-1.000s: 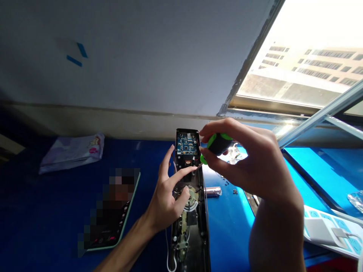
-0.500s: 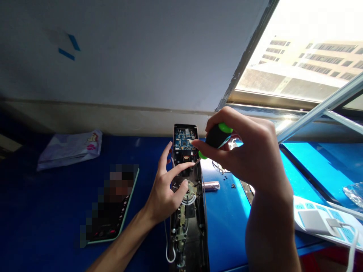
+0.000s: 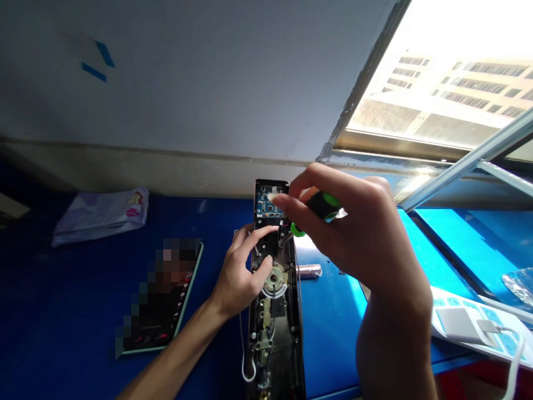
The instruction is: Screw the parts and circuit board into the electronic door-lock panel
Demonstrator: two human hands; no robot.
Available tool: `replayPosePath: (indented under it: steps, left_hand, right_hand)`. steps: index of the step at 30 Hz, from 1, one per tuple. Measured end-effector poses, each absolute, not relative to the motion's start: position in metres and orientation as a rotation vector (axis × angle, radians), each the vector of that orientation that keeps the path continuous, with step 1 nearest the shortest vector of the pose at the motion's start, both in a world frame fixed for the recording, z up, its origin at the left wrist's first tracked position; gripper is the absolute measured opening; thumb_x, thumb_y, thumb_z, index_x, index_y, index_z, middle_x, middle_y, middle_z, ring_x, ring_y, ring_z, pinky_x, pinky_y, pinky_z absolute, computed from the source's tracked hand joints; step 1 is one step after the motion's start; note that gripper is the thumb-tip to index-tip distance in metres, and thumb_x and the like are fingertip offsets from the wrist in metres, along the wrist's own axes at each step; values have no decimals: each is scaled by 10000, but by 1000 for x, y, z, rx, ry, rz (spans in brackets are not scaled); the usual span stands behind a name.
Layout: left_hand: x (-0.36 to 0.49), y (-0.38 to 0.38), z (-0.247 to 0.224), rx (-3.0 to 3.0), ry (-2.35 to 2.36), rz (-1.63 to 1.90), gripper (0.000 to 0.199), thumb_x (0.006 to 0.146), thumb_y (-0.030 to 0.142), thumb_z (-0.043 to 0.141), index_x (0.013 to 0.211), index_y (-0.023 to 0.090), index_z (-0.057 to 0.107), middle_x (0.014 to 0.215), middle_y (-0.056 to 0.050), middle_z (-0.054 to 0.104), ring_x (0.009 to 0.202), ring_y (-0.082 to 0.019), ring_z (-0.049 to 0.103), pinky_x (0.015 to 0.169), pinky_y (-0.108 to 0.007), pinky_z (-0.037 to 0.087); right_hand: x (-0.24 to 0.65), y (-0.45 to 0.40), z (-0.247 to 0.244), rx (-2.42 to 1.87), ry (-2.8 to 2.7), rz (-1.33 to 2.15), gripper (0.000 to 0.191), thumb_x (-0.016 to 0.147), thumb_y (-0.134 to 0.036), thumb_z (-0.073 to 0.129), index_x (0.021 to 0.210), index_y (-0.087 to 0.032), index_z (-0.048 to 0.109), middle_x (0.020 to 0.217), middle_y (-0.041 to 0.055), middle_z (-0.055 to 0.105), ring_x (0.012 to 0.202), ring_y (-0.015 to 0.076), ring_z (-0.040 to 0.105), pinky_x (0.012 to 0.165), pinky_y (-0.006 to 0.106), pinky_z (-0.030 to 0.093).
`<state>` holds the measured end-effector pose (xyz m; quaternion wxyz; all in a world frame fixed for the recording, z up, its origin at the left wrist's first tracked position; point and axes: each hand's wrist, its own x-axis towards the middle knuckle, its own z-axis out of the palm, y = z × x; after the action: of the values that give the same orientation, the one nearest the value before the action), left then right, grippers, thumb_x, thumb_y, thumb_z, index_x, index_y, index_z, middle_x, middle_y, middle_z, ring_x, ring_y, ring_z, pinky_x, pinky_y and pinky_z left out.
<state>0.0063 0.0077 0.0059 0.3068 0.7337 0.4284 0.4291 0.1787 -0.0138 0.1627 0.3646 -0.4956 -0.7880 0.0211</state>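
A long black housing [image 3: 287, 355] lies lengthwise on the blue table, its inside facing up. At its far end is a blue circuit board [image 3: 266, 204], and a round metal part [image 3: 274, 279] sits nearer the middle. My left hand [image 3: 244, 275] rests over the housing's left edge, fingers apart, with fingertips on or just above the parts inside. Closed around a black and green screwdriver [image 3: 322, 205], my right hand [image 3: 353, 228] is above the housing's right edge. The driver's shaft slants down-left into the housing, and its tip is hard to make out.
A phone [image 3: 166, 300] lies to the left, with a white and purple packet [image 3: 102, 215] behind it. Right of the housing are a shiny wrapped cylinder [image 3: 308, 271] and small screws. A power strip [image 3: 499, 328] with a charger lies further right.
My right hand has tilted the screwdriver flatter and moved slightly left. The fingers of my left hand have drawn in a little, its index finger now higher over the housing.
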Motion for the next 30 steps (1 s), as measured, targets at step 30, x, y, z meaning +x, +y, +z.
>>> replayPosePath:
  steps: [30]
  left_hand:
    - [6, 8, 5, 1917, 1094, 1141, 439, 908, 252, 605, 1346, 264, 644, 1373, -83, 612, 1307, -281, 585, 1158, -476, 460]
  right_hand:
    - [200, -17, 169, -1154, -2137, 86, 171, 991, -188, 615, 1098, -221, 744, 961, 22, 781, 763, 136, 696, 687, 300, 531]
